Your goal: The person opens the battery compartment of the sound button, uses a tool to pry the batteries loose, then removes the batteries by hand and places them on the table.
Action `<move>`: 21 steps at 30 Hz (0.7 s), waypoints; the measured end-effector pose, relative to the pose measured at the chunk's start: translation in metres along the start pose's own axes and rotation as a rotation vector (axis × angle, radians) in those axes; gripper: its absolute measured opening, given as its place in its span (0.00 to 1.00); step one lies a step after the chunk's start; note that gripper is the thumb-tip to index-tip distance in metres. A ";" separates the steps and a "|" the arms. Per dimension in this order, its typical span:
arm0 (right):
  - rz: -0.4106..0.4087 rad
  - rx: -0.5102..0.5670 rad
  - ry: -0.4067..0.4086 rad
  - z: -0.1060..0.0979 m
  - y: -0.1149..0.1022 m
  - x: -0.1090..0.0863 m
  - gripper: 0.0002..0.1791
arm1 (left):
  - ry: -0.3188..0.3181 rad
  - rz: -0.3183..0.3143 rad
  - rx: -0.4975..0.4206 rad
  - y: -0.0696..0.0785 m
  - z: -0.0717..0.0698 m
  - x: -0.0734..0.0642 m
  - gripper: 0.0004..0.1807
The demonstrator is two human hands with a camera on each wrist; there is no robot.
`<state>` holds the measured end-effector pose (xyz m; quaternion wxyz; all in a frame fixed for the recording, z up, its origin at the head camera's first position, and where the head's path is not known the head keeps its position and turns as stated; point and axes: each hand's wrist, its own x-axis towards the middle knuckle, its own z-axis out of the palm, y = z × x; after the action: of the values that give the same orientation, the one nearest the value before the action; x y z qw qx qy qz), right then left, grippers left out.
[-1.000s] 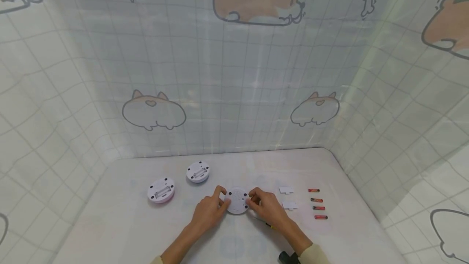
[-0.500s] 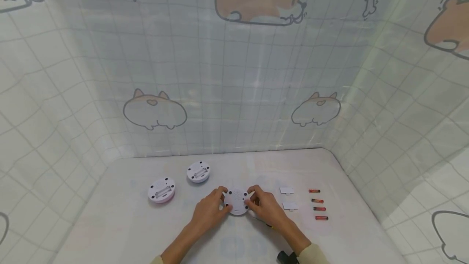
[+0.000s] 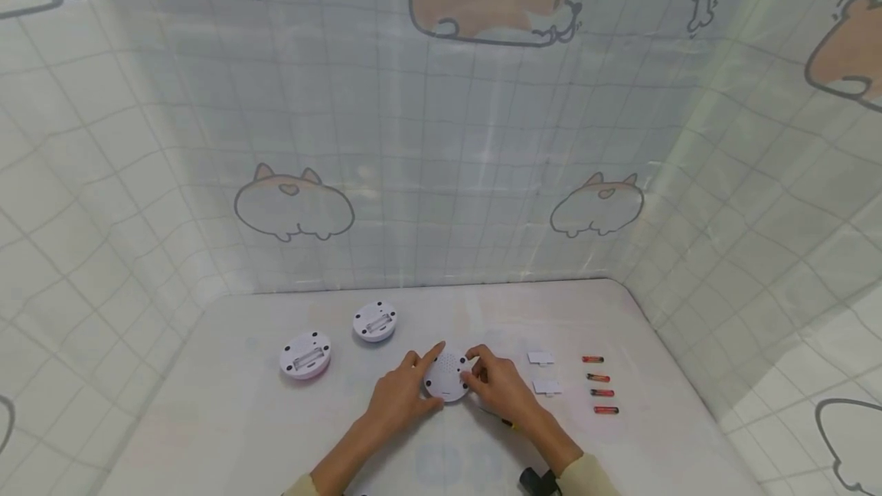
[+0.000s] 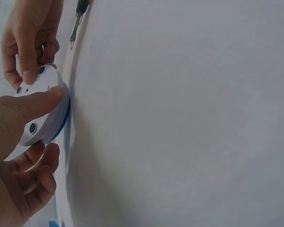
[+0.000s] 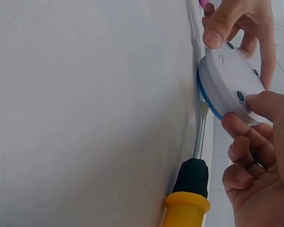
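A round white device (image 3: 448,383) lies underside up in the middle of the table, with dark round feet, a patch of small holes and a blue lower rim. My left hand (image 3: 398,396) holds its left side, thumb at the near edge and index finger along the far edge. From the right, my right hand (image 3: 504,390) grips the rim, its thumb (image 5: 265,105) on top beside a foot. No open compartment shows on this device. Close to it lies a flathead screwdriver (image 5: 185,189) with a yellow and black handle, partly hidden by my right arm in the head view.
Two similar devices, one left (image 3: 305,356) and one farther back (image 3: 375,321), lie with battery compartments uncovered. Two white covers (image 3: 540,358) and several red-and-black batteries (image 3: 597,378) lie to the right. A black object (image 3: 536,481) sits by my right sleeve. Patterned curtains enclose the table.
My left index finger has straightened along the device's far edge, and the left thumb has slid to its near edge. The right hand keeps its hold, and the device has hardly moved.
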<state>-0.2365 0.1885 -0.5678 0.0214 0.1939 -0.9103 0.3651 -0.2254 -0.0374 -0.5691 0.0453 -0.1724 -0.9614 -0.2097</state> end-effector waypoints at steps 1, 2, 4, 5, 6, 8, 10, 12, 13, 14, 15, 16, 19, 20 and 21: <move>0.001 -0.002 0.002 0.000 0.000 0.000 0.19 | 0.002 0.000 0.011 0.000 0.000 0.000 0.54; 0.001 -0.003 0.003 0.000 0.000 0.001 0.19 | 0.003 0.000 0.018 0.000 0.000 0.001 0.54; 0.008 -0.007 0.004 0.000 0.000 0.001 0.18 | -0.001 -0.009 0.021 0.000 0.000 0.002 0.54; 0.011 -0.010 0.002 0.000 0.000 0.002 0.19 | -0.004 -0.012 0.017 0.000 0.000 0.003 0.54; 0.010 -0.011 0.001 0.000 0.000 0.002 0.19 | -0.010 -0.017 0.015 0.000 0.000 0.003 0.54; 0.018 -0.012 0.000 0.000 -0.001 0.002 0.19 | -0.019 -0.025 0.005 0.001 -0.002 0.004 0.54; 0.022 -0.013 -0.002 -0.001 -0.002 0.003 0.19 | -0.024 -0.025 0.002 0.000 -0.002 0.004 0.54; 0.024 -0.013 -0.006 -0.001 -0.002 0.004 0.19 | -0.026 -0.023 0.007 -0.001 -0.002 0.005 0.54; 0.027 -0.015 -0.008 -0.002 -0.002 0.005 0.19 | -0.025 -0.021 0.010 -0.001 -0.003 0.005 0.55; 0.026 -0.017 -0.010 -0.002 -0.002 0.005 0.19 | -0.027 -0.021 0.012 -0.001 -0.003 0.005 0.55; 0.028 -0.018 -0.014 -0.002 -0.002 0.006 0.19 | -0.033 -0.024 0.015 -0.001 -0.004 0.006 0.55; 0.028 -0.021 -0.017 -0.002 -0.002 0.006 0.19 | -0.042 -0.028 0.018 -0.001 -0.004 0.006 0.56; 0.029 -0.026 -0.019 -0.002 -0.003 0.006 0.19 | -0.070 -0.041 0.017 0.000 -0.005 0.007 0.57; 0.031 -0.028 -0.019 -0.002 -0.003 0.006 0.20 | -0.079 -0.045 0.017 0.001 -0.005 0.007 0.58; 0.033 -0.028 -0.020 -0.001 -0.003 0.006 0.20 | -0.084 -0.046 0.018 0.001 -0.005 0.007 0.58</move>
<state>-0.2415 0.1855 -0.5638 0.0093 0.1823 -0.9186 0.3506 -0.2317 -0.0367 -0.5632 0.0014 -0.1583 -0.9681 -0.1944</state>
